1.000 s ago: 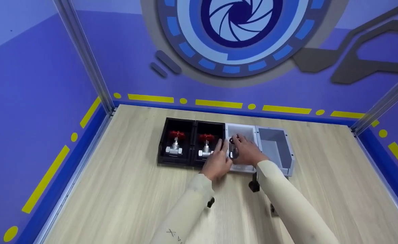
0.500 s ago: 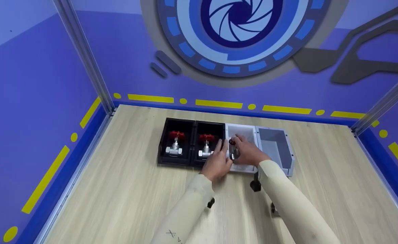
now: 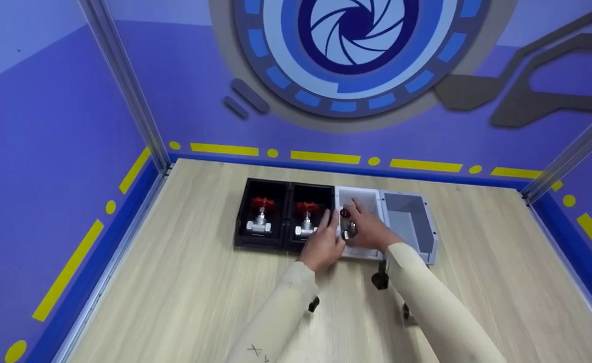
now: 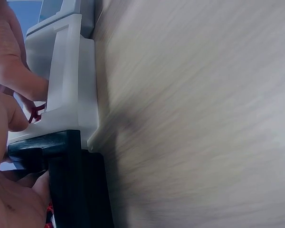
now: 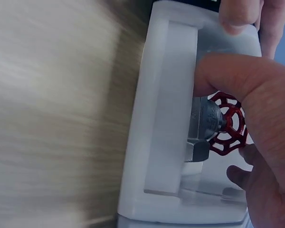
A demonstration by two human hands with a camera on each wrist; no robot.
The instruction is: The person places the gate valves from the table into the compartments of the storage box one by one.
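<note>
In the white bin point(image 3: 358, 194) lies a metal valve point(image 5: 205, 118) with a dark red handwheel point(image 5: 229, 123). My right hand point(image 3: 371, 231) reaches into this bin and holds the valve, its thumb by the valve body and its fingers curled around the handwheel side. My left hand point(image 3: 322, 247) straddles the adjoining walls of the white bin and the black bin point(image 4: 69, 180), pinching them with fingers on both sides. Two more valves with red handwheels stand in the black bins, the left valve point(image 3: 260, 217) and the middle valve point(image 3: 306, 219).
A grey bin point(image 3: 409, 222) closes the row on the right. Dark-ended objects, partly covered by the sleeves, lie on the wooden table in front, including a black piece point(image 3: 380, 280). Blue printed panels point(image 3: 200, 85) surround the table.
The right hand has shifted slightly at the valve, and more of the valve shows beneath its fingers. My left hand stays on the bin walls. The head view has tilted a little.
</note>
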